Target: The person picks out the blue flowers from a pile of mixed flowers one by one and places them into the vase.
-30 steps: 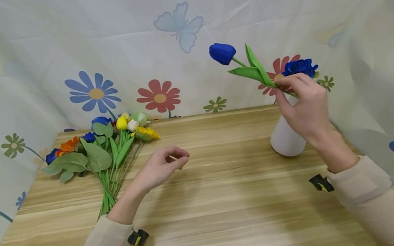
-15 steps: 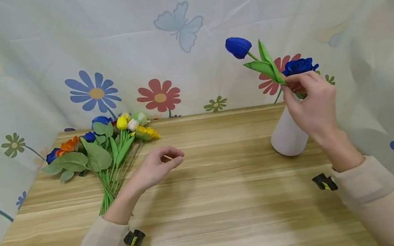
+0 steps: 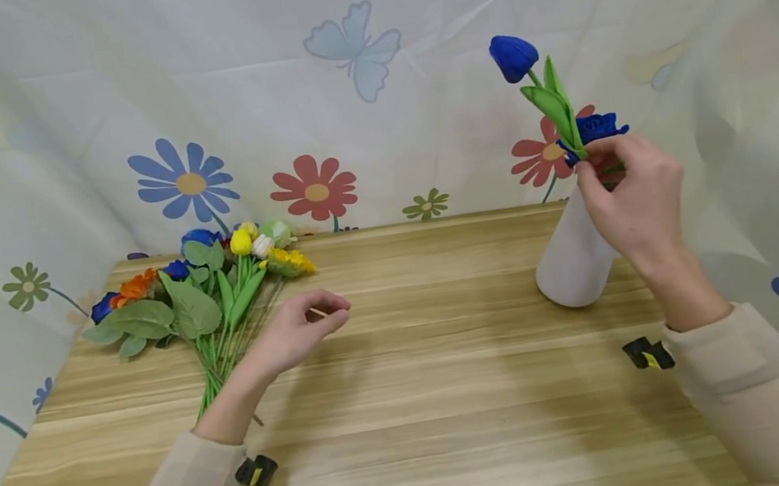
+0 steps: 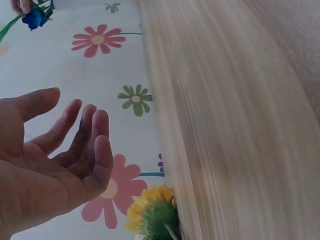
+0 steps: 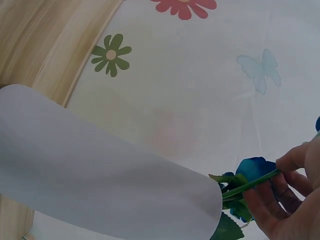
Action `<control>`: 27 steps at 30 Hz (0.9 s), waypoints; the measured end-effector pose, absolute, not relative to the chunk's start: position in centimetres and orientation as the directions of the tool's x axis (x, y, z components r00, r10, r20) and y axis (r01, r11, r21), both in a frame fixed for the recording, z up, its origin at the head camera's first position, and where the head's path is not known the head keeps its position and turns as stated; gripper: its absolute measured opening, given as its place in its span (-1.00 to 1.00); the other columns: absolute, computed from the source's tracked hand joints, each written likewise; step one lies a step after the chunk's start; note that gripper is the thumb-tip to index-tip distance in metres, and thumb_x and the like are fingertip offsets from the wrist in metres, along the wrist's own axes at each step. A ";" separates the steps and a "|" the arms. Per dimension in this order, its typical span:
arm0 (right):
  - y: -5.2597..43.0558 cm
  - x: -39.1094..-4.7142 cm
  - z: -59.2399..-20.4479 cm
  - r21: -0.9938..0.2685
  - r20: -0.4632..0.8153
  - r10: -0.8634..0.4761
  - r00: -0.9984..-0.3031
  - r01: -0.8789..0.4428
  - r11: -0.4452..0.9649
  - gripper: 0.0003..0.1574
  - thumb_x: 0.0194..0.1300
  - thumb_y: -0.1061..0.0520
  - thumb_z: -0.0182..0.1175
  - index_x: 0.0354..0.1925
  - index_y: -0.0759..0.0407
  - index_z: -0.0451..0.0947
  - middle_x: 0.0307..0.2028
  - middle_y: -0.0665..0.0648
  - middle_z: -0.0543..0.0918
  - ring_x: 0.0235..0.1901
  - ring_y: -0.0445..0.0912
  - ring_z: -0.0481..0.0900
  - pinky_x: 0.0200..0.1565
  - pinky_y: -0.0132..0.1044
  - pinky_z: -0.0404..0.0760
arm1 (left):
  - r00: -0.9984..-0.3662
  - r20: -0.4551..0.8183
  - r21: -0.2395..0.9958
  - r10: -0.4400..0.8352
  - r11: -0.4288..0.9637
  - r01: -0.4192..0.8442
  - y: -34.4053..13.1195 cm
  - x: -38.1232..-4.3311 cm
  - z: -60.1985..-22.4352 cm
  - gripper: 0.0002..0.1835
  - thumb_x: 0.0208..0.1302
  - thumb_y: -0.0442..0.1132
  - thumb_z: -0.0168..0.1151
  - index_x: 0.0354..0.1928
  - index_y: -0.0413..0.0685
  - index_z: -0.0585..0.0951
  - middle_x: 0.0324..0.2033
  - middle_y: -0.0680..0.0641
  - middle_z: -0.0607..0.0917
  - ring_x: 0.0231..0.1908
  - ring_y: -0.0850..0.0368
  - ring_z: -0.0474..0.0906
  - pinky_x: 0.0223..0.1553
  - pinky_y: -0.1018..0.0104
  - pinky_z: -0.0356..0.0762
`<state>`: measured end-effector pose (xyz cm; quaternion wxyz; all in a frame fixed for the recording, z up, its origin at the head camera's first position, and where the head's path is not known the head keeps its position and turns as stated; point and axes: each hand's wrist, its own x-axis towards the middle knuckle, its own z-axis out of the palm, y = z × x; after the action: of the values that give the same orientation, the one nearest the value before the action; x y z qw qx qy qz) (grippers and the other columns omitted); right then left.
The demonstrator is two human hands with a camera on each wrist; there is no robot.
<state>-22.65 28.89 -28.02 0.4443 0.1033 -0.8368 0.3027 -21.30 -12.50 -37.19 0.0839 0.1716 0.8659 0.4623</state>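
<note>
Between thumb and fingers my right hand (image 3: pixel 641 199) pinches the green stem (image 5: pixel 252 184) of a blue tulip (image 3: pixel 515 58), just below its leaves. In the right wrist view the stem's lower end runs into the mouth of a white vase (image 5: pixel 115 170). A blue rose (image 3: pixel 601 127) stands in that same vase (image 3: pixel 573 263), partly behind the hand. My left hand (image 3: pixel 301 332) hovers over the table with nothing in it. Its fingers are loosely bent, as the left wrist view also shows, and a yellow flower (image 4: pixel 155 212) lies beyond it.
A bunch of artificial flowers (image 3: pixel 203 302) lies on the wooden table (image 3: pixel 415 422) at the left: blue, orange, yellow and white heads with green stems and leaves. Behind the table hangs a white curtain (image 3: pixel 248 88) printed with flowers and a butterfly.
My right hand has moved right with the tulip, which now stands more upright above the vase. The vase leans slightly more to the right. My left hand has drifted slightly left.
</note>
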 end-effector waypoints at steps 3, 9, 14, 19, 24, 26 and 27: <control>29.1 -22.7 -28.2 -0.427 0.791 0.104 -0.603 -0.421 0.800 -0.78 0.37 0.28 0.23 -0.15 0.47 0.68 -0.30 0.31 0.69 -0.39 -0.43 0.45 -0.24 -0.66 0.41 | -0.927 0.011 0.833 0.376 0.509 0.216 -12.7 -21.3 -37.2 -0.76 0.52 -0.21 0.23 0.07 -0.20 0.67 -0.07 -0.12 0.69 -0.13 -0.03 0.59 -0.09 0.13 0.57; 29.4 -22.5 -28.4 -0.443 0.758 0.113 -0.642 -0.380 0.812 -0.75 0.40 0.25 0.19 -0.16 0.47 0.67 -0.30 0.34 0.68 -0.36 0.06 0.62 -0.26 -0.58 0.33 | -0.927 0.014 0.828 0.375 0.516 0.221 -13.3 -21.4 -37.4 -0.74 0.53 -0.20 0.21 0.09 -0.22 0.66 -0.06 -0.13 0.69 -0.13 -0.04 0.61 -0.10 0.14 0.58; 29.6 -22.3 -28.7 -0.451 0.730 0.114 -0.674 -0.349 0.822 -0.73 0.41 0.23 0.17 -0.16 0.47 0.66 -0.31 0.37 0.69 -0.32 0.21 0.64 -0.29 -0.44 0.31 | -0.935 0.006 0.827 0.354 0.524 0.204 -13.7 -21.5 -37.4 -0.73 0.53 -0.20 0.21 0.09 -0.22 0.66 -0.05 -0.15 0.68 -0.13 -0.02 0.60 -0.11 0.15 0.58; 29.9 -22.2 -28.9 -0.458 0.696 0.129 -0.706 -0.299 0.837 -0.72 0.41 0.22 0.16 -0.16 0.47 0.66 -0.30 0.38 0.69 -0.31 0.20 0.63 -0.31 -0.37 0.33 | -0.948 0.003 0.813 0.320 0.551 0.188 -14.2 -21.6 -37.4 -0.72 0.53 -0.16 0.22 0.09 -0.21 0.66 -0.04 -0.14 0.68 -0.13 -0.02 0.60 -0.14 0.15 0.58; 30.3 -22.1 -29.2 -0.468 0.661 0.146 -0.736 -0.253 0.847 -0.73 0.39 0.22 0.17 -0.18 0.46 0.65 -0.29 0.40 0.70 -0.32 0.20 0.64 -0.32 -0.38 0.34 | -0.954 0.012 0.802 0.300 0.566 0.189 -14.8 -21.7 -37.5 -0.72 0.53 -0.17 0.21 0.09 -0.22 0.66 -0.04 -0.15 0.68 -0.12 -0.03 0.60 -0.12 0.14 0.58; 30.5 -22.1 -29.4 -0.471 0.651 0.149 -0.745 -0.243 0.848 -0.73 0.39 0.22 0.17 -0.18 0.46 0.66 -0.29 0.40 0.70 -0.31 0.21 0.64 -0.32 -0.38 0.34 | -0.956 0.004 0.800 0.294 0.573 0.180 -15.0 -21.8 -37.6 -0.71 0.53 -0.16 0.21 0.09 -0.23 0.65 -0.04 -0.16 0.67 -0.12 -0.03 0.60 -0.12 0.14 0.58; 30.6 -22.1 -29.5 -0.474 0.646 0.150 -0.749 -0.238 0.848 -0.72 0.39 0.21 0.17 -0.18 0.46 0.66 -0.28 0.41 0.70 -0.31 0.21 0.65 -0.32 -0.40 0.34 | -0.957 -0.002 0.797 0.290 0.578 0.173 -15.1 -21.9 -37.6 -0.70 0.53 -0.16 0.21 0.10 -0.22 0.65 -0.03 -0.16 0.67 -0.12 -0.03 0.60 -0.13 0.14 0.58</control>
<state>-22.13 30.56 -29.46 0.3538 0.0245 -0.8938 0.2746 -21.90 -15.15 -37.58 0.0663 0.1308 0.8859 0.4402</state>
